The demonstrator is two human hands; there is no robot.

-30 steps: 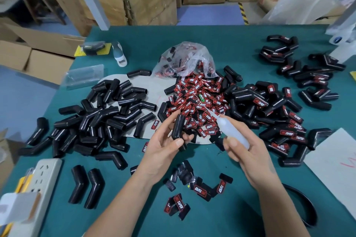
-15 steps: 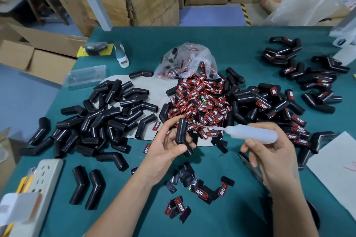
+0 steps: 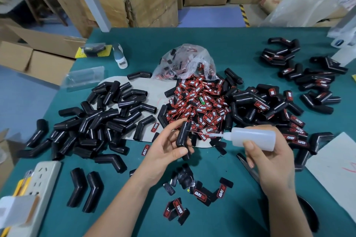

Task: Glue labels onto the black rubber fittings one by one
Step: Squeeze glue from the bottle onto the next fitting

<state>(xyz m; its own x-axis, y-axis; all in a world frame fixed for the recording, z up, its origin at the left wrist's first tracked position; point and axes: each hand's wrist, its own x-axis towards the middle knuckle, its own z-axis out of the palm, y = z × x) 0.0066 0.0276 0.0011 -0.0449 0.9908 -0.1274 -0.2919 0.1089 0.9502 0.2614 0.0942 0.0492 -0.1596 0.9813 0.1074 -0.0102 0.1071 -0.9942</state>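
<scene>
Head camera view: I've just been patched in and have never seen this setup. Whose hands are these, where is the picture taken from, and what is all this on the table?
No machine here: a person works bare-handed, filmed by a camera on their head looking down. The left hand grips one black rubber fitting. The right hand holds a white glue bottle, nozzle aimed at that fitting. On the green table lie unlabelled fittings at left, a heap of red labels spilling from a plastic bag, and labelled fittings at right.

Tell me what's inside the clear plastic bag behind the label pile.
The clear plastic bag holds more red-and-black labels, spilling from its mouth. Crumpled plastic hides how many remain inside.
</scene>
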